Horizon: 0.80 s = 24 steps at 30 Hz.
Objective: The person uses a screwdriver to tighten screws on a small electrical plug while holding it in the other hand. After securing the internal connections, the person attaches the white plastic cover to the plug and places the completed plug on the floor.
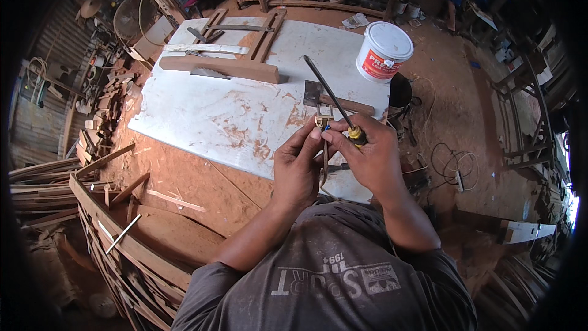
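Pinched in the fingertips of my left hand (298, 158) is a small opened electric plug (321, 121), its two pins pointing away from me. A brown cable (325, 162) hangs down from it between my hands. My right hand (371, 152) is closed around a screwdriver (331, 94) with a yellow and black handle; its long dark shaft slants up to the left. The right fingertips also meet the plug beside a bit of blue wire (327, 127). Just beyond my hands, a hatchet-like tool (346, 105) with a wooden handle lies on the white tabletop (208, 110).
A white bucket (384, 52) with a red label stands at the table's right. Wooden frame pieces (220, 67) and a handsaw (210, 73) lie at the far left. Cords (456, 162) coil on the right floor. Stacked timber (131, 251) fills the lower left. Two people are partly visible far off.
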Motion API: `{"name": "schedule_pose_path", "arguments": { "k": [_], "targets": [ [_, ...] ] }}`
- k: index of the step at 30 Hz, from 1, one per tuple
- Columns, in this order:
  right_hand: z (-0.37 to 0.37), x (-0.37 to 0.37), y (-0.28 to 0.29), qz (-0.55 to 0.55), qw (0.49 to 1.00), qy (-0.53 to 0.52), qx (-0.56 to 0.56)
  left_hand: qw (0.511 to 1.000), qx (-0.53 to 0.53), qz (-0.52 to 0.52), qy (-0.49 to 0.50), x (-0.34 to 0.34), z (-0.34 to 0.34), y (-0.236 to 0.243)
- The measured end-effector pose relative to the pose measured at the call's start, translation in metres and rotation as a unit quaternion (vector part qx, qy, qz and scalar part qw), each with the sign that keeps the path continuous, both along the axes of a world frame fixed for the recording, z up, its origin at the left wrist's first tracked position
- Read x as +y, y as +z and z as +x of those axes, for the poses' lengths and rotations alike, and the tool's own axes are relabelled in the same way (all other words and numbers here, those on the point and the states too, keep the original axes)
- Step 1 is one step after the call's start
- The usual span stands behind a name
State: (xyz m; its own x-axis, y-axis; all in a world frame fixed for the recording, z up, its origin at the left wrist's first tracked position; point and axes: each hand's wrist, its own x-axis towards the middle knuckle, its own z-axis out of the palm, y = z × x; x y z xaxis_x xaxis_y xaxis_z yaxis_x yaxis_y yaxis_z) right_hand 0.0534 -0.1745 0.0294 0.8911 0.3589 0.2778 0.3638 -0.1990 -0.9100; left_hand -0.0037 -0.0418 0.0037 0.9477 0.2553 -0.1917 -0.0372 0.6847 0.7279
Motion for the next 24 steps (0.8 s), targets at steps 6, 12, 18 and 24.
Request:
{"name": "schedule_pose_path", "arguments": {
  "k": [6, 12, 18, 24],
  "targets": [
    [0.015, -0.012, 0.015, -0.096, 0.994, 0.05, -0.017, 1.0, 0.005, -0.008, -0.013, -0.001, -0.002, -0.001],
    [0.018, -0.023, 0.032, -0.216, 0.945, 0.126, -0.213, 0.999, 0.042, 0.026, -0.009, -0.001, -0.003, -0.01],
    [-0.01, -0.018, 0.019, -0.352, 0.863, 0.088, -0.352, 0.996, 0.051, 0.065, 0.012, 0.0, 0.004, 0.0],
    [-0.024, -0.015, 0.004, -0.348, 0.893, 0.098, -0.268, 0.995, 0.054, 0.078, 0.029, 0.002, 0.001, -0.011]
  ]
}}
